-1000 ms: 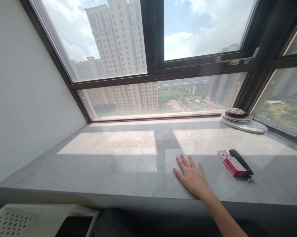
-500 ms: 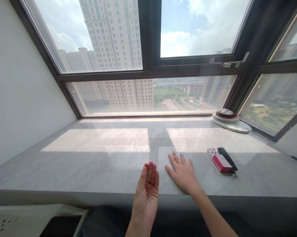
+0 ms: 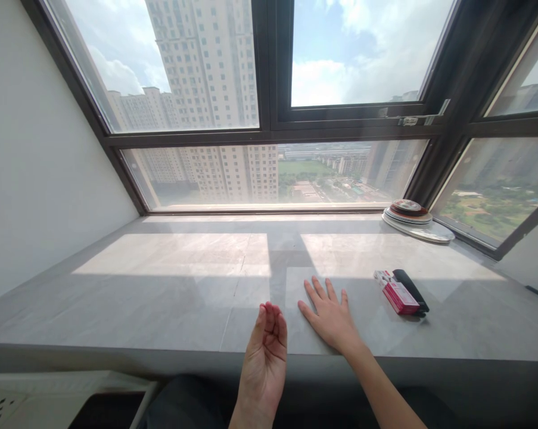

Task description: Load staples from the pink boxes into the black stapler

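Note:
My left hand is raised palm up at the front edge of the grey stone sill. Its fingers are pressed together and curl inward, and the cupped palm shows nothing in it. To its right, my right hand lies flat, palm down, on the sill with its fingers spread. Further right, a red and white box lies against a black case, both apart from my right hand.
A stack of round plates stands in the back right corner by the dark window frame. A white wall bounds the left side. Below the sill at lower left is a pale perforated container.
The fingers of my left hand have curled further inward, and their tips sit lower. My right hand remains flat in the same place. The view has shifted very slightly.

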Demonstrator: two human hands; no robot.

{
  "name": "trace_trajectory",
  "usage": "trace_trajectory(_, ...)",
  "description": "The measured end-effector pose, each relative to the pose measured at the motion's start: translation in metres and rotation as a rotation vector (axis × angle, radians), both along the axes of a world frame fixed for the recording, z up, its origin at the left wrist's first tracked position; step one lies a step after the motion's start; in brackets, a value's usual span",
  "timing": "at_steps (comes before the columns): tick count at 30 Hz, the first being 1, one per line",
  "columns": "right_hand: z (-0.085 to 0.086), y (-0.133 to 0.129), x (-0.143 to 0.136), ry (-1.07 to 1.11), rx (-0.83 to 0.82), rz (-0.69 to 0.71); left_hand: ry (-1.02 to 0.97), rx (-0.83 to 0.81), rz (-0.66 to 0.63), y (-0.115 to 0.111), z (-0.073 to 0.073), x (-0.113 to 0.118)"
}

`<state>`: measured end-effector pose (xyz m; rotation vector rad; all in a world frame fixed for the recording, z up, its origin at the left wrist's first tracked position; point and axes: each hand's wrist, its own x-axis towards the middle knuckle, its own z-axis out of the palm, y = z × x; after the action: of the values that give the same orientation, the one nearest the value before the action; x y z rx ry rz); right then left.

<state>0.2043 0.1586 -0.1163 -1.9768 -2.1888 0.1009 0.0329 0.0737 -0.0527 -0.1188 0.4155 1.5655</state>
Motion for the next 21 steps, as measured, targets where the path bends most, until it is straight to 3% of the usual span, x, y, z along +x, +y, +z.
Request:
trace_trajectory(10,0.0,0.0,0.001,0.003,-0.006,0.006,-0.111,-0.015,-0.008,0.005,-0.003,0.002)
trace_trajectory(21,-0.005,0.001,0.003,0.019,0.033,0.027,-0.065,0.059,0.0,0.009,-0.021,0.0)
